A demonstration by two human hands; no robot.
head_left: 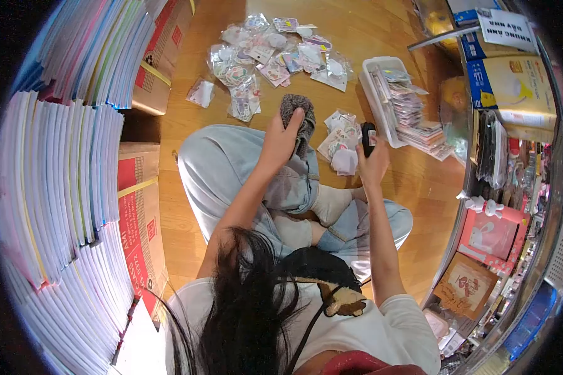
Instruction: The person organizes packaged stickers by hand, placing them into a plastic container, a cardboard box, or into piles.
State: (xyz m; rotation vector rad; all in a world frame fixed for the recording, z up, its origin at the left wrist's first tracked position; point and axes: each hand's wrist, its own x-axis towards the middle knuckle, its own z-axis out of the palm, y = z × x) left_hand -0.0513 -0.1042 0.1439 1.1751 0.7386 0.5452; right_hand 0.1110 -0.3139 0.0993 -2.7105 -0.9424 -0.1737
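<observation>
My left hand (pixel 281 136) is closed around a dark grey cloth (pixel 299 109), raised in front of my crossed legs. To its right, my right hand (pixel 375 164) grips a small black object (pixel 368 140) with a pale patch on its side; its exact kind I cannot make out. Between the two hands, a small group of sticker packs (pixel 343 142) in clear wrappers lies on the wooden floor. Just beyond my right hand stands a white plastic bin (pixel 373 94), with a row of flat packs (pixel 406 109) filling it and spilling over its near right side.
A larger heap of wrapped sticker packs (pixel 263 53) spreads over the floor ahead. Stacked notebooks (pixel 62 187) and cardboard boxes (pixel 145 206) line the left side. On the right, shelves hold a pink box (pixel 493 231), a brown box (pixel 468 284) and other goods.
</observation>
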